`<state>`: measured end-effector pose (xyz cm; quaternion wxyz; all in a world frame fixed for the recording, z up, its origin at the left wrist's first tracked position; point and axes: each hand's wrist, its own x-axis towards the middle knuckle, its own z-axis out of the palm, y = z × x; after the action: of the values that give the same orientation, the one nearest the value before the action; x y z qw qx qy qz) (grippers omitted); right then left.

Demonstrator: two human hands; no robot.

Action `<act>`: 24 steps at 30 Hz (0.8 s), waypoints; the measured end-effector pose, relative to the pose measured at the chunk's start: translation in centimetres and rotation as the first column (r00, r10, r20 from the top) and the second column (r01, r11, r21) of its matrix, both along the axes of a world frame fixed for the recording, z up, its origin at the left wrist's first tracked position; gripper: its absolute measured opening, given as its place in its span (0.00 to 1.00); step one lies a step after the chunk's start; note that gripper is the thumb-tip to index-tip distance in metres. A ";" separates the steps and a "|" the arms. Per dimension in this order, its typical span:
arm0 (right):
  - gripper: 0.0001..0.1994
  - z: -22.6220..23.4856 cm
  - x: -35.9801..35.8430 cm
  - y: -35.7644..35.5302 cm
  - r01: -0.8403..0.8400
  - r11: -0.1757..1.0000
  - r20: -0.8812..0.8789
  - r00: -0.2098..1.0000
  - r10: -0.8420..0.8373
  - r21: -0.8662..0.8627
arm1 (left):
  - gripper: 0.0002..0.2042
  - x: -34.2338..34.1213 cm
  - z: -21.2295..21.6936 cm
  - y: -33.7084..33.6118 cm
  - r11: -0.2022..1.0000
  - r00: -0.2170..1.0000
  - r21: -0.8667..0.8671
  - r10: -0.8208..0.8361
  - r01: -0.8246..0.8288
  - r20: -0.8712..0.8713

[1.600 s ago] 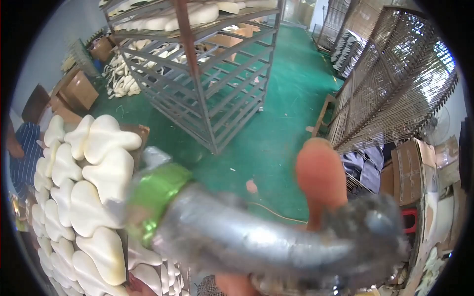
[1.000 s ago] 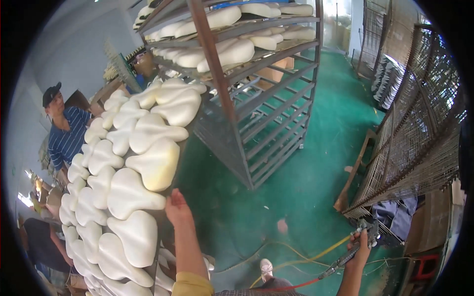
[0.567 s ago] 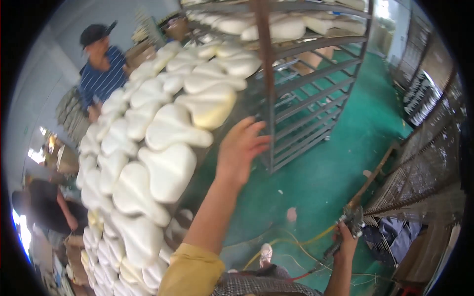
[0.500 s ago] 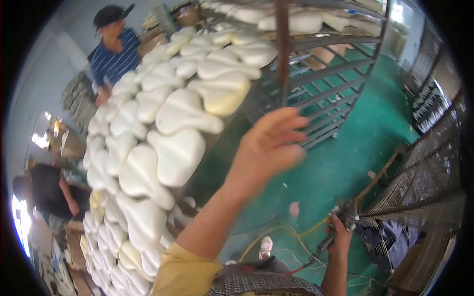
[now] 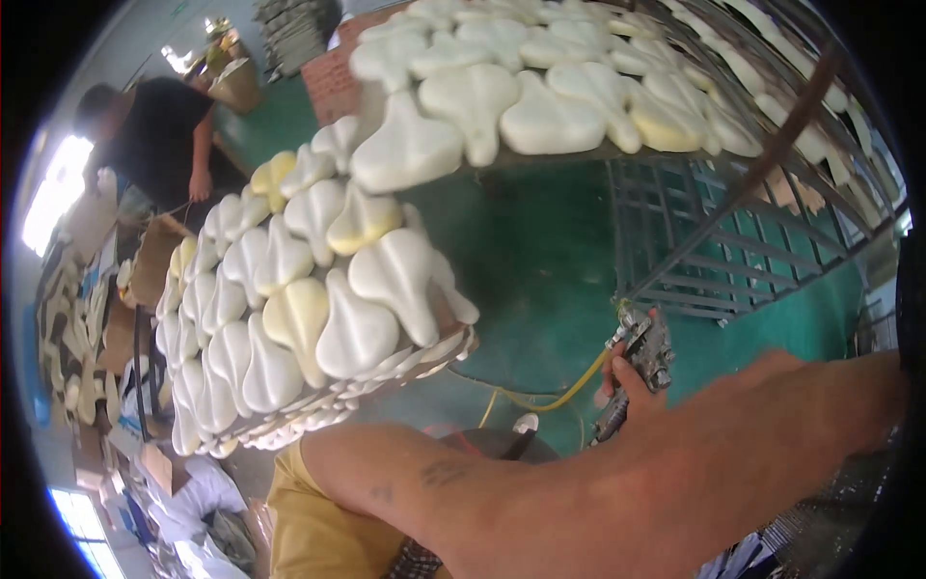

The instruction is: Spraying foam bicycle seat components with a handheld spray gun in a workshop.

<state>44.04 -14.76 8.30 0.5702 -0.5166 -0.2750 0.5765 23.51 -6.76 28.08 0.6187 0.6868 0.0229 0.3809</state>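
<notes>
My right hand (image 5: 632,386) is closed around the handle of a metal spray gun (image 5: 644,352), which has a yellow hose (image 5: 579,381) joined to it. Across the lower right stretches my left arm, passing in front of my right forearm. At its end my left hand (image 5: 863,400) is smeared by motion near the picture's right rim, its fingers not readable. White and yellowish saddle-shaped foam pads (image 5: 369,318) lie in rows on a stand at the left. More such foam pads (image 5: 555,111) cover a surface at the top, beyond the spray gun.
A dark metal rack (image 5: 733,256) with slatted shelves stands at the right on the green floor (image 5: 540,251). Another person (image 5: 159,135) in dark clothes is at the upper left, beside a cardboard box (image 5: 159,261). White sacks (image 5: 198,502) lie at the lower left.
My view has swung to the left. My left arm has moved from above the floor, fingers spread, to the far right. The spray gun stays in my right hand.
</notes>
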 end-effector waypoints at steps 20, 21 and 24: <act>0.25 24.7 -14.6 9.5 0.059 0.634 -0.057 0.998 -0.024 0.771 | 0.34 -29.3 -39.8 -15.6 0.362 0.718 -0.889 -0.536 -0.280 -0.445; 0.25 23.6 -12.0 9.9 -0.032 0.675 0.021 0.999 0.024 0.737 | 0.33 -30.1 -34.6 -14.3 0.340 0.692 -0.841 -0.479 -0.420 -0.539; 0.23 19.4 -12.3 11.6 -0.285 0.802 0.222 0.955 0.195 0.524 | 0.28 -37.4 -38.2 -20.1 0.834 0.515 -0.333 -0.069 -0.440 -0.854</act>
<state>31.76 -3.19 27.69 0.5932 -0.3352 -0.5366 0.4978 -13.88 -26.90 -10.14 0.6416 0.5850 0.4937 0.0497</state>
